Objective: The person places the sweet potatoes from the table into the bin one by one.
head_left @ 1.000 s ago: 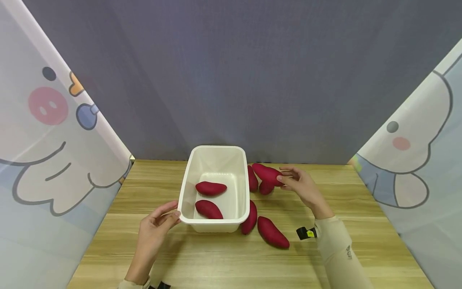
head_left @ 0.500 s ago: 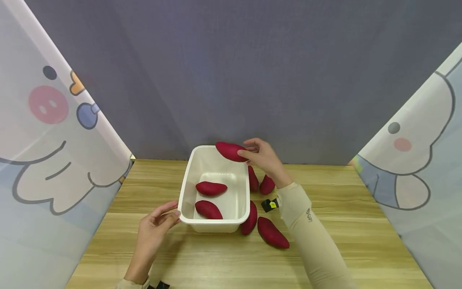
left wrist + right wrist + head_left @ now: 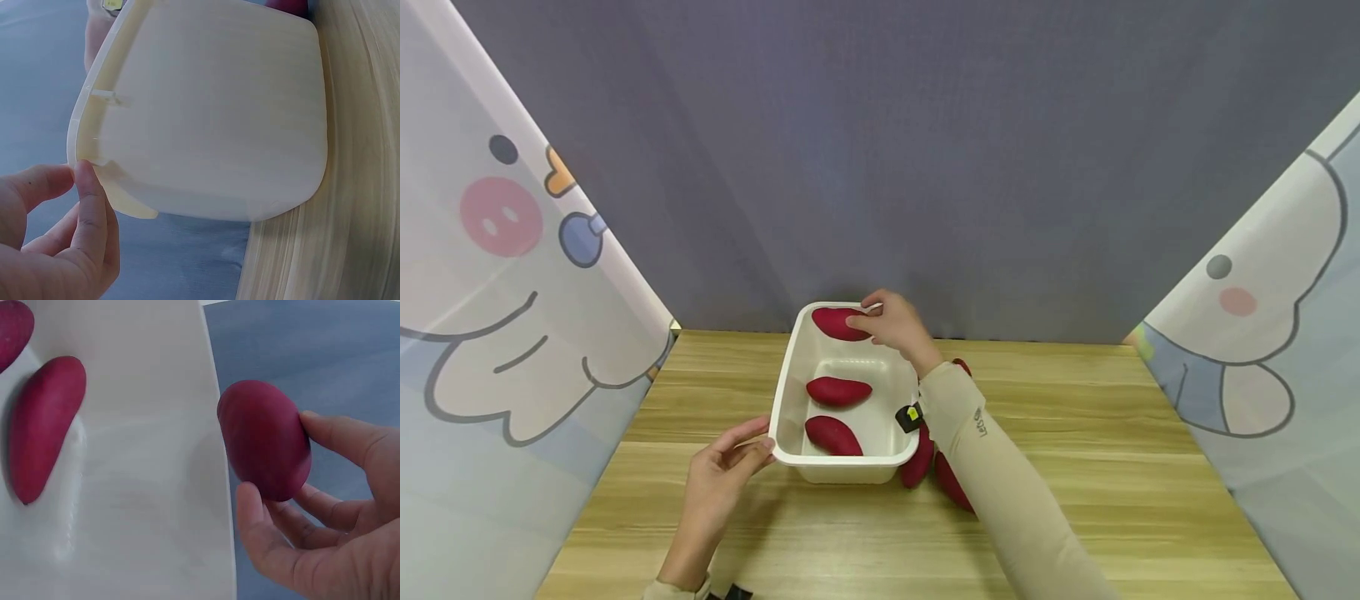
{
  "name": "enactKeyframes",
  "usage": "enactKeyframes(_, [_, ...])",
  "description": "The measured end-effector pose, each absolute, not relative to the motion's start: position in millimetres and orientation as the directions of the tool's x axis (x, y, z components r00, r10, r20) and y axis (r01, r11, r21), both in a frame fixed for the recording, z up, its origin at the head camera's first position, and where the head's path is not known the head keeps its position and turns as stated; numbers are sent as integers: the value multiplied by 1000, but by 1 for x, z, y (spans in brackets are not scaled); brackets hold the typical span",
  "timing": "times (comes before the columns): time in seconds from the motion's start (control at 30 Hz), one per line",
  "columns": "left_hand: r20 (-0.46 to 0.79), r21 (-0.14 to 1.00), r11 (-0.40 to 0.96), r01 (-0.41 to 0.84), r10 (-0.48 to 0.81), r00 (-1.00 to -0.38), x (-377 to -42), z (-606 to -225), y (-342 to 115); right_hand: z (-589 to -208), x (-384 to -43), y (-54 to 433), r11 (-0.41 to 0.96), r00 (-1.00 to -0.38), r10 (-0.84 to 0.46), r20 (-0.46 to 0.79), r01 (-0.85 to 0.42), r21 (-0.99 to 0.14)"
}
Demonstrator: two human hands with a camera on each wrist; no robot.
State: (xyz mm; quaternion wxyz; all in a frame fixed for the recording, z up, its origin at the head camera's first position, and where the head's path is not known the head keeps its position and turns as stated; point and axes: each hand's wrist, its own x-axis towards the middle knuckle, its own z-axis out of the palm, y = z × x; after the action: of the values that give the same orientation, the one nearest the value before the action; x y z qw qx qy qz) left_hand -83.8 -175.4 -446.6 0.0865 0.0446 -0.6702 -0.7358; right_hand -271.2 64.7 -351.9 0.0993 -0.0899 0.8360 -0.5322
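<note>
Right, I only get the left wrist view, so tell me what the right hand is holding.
Observer: The right hand is pinching a potato at the tub's far end.
Operator: Good. Now report what lies in the tub, I only see its outside.
Observer: Two potatoes lie on its floor, apart: a farther one and a nearer one.
Operator: I glimpse something red past the tub. Tell me how many are there.
Observer: At least three loose potatoes on the table, to the tub's right; the right sleeve covers part of that area, so I can't give a full count.
</note>
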Motion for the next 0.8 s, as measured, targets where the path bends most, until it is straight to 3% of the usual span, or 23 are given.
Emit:
enactKeyframes(0.4, [52,992,-100,71,-181,-982,-84,-446,-175,-361,-272,54,463,-964,-245,-102,-23,-886])
enactKeyframes(0.8, [78,989,-109,99,-179,-981,-85,-448,-176,-341,-261,89,345,-959,-281,-25,-77,-935])
